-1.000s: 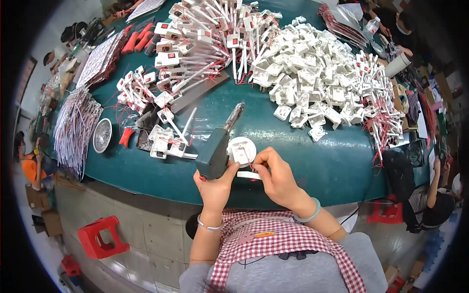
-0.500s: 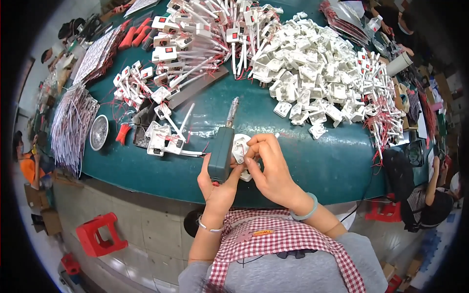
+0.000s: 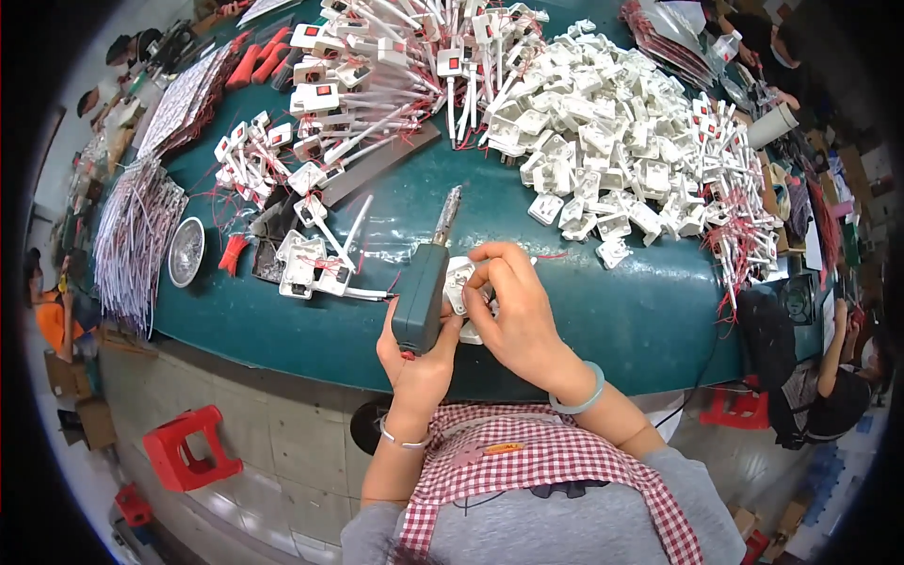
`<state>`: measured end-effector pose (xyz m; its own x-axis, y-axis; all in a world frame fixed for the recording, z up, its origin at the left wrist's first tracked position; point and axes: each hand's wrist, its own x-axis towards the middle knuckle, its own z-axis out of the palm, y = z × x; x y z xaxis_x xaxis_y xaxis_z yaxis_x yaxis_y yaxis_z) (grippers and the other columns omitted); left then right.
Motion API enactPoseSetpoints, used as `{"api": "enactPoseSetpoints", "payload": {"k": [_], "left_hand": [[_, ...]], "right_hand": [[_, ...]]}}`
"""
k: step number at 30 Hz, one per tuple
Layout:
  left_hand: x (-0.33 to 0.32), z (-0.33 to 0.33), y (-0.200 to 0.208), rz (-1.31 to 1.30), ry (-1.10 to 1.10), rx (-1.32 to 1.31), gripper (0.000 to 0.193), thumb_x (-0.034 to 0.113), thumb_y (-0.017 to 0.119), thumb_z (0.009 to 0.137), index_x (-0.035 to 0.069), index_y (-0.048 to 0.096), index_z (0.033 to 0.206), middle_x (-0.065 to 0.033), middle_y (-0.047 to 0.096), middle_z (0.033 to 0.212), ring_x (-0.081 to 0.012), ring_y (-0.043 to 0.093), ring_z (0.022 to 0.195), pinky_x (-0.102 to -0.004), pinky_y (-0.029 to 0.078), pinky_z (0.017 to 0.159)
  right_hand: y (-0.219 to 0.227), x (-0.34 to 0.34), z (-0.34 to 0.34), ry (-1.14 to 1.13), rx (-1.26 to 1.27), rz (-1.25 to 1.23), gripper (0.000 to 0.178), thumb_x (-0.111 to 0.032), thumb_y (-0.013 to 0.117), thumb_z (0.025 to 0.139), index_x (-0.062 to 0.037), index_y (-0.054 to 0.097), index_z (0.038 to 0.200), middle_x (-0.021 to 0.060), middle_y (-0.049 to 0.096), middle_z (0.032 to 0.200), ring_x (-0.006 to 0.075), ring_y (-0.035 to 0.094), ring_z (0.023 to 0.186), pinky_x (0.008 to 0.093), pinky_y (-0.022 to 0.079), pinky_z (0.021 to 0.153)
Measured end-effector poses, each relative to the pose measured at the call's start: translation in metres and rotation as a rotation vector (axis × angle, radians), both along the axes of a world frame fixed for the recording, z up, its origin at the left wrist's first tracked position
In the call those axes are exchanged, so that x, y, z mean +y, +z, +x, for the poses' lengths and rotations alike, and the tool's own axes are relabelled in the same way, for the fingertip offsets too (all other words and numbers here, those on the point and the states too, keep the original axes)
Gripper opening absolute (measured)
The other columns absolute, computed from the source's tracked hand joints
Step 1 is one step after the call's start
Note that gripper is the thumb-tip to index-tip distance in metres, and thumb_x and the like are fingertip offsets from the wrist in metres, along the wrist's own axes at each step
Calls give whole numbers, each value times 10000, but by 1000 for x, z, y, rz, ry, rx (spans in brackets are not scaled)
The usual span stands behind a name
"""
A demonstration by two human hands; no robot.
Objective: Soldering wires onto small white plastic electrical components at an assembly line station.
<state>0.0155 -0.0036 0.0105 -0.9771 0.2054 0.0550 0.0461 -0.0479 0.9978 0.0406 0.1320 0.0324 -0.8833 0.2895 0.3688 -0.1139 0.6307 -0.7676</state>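
My left hand [image 3: 421, 379] is closed around a dark grey-green hand-held power tool [image 3: 420, 299] with a long metal tip pointing away from me. Its exact kind is unclear. The fingertips also reach a small white plastic housing [image 3: 457, 276] beside the tool. Over that housing my right hand [image 3: 521, 325] is closed in a pinch, thumb against fingers; whatever it pinches is too small to make out. Part of another white piece [image 3: 469, 334] shows below the fingers. Left of the tool lie white housings with wired stems [image 3: 311, 268].
A heap of white plastic housings [image 3: 603, 132] covers the back right. Stemmed parts with red switches [image 3: 377, 85] are piled at the back left, near a metal bowl [image 3: 186, 252] and bundled white wires [image 3: 137, 250]. A red stool [image 3: 193, 447] stands on the floor. Co-workers sit at both sides.
My right hand has shifted slightly left and up, its fingers more curled over the white housing. The tool and my left hand have moved slightly left.
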Motion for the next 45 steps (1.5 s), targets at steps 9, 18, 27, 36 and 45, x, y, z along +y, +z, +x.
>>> {"api": "enactPoseSetpoints", "payload": {"k": [9,18,27,36,45], "left_hand": [[0,-3,1,-100,39,70,241,-82,705,811,-15,605,1020,-22,647,886,-73,600,785,-238,502,727],[6,-4,0,64,21,-12,289,-90,726,803,-4,604,1051,-10,642,880,-65,590,790,-223,493,704],[8,-6,1,22,44,4,299,-83,738,792,0,610,1050,-4,639,880,-66,589,787,-222,492,703],[7,-7,3,-10,106,-10,222,-72,741,790,-24,648,986,-41,684,897,-93,635,801,-248,525,711],[1,-13,2,9,42,-43,250,-52,750,800,-15,642,1023,-41,685,903,-83,626,808,-244,514,725]], "right_hand": [[0,3,-1,55,-64,-85,125,13,645,796,21,546,871,154,561,1067,315,602,897,381,514,693],[-7,3,-1,97,107,-55,114,4,624,822,-6,534,891,131,565,988,310,516,945,396,424,806],[-9,3,2,100,99,55,146,-21,643,819,-55,542,919,68,567,911,274,511,938,396,360,837],[-2,5,-1,118,125,132,192,-15,688,762,-69,550,884,47,582,888,271,531,930,402,358,820],[5,13,-4,29,108,209,152,9,672,757,-11,545,841,156,535,1133,324,536,945,425,430,810]]}}
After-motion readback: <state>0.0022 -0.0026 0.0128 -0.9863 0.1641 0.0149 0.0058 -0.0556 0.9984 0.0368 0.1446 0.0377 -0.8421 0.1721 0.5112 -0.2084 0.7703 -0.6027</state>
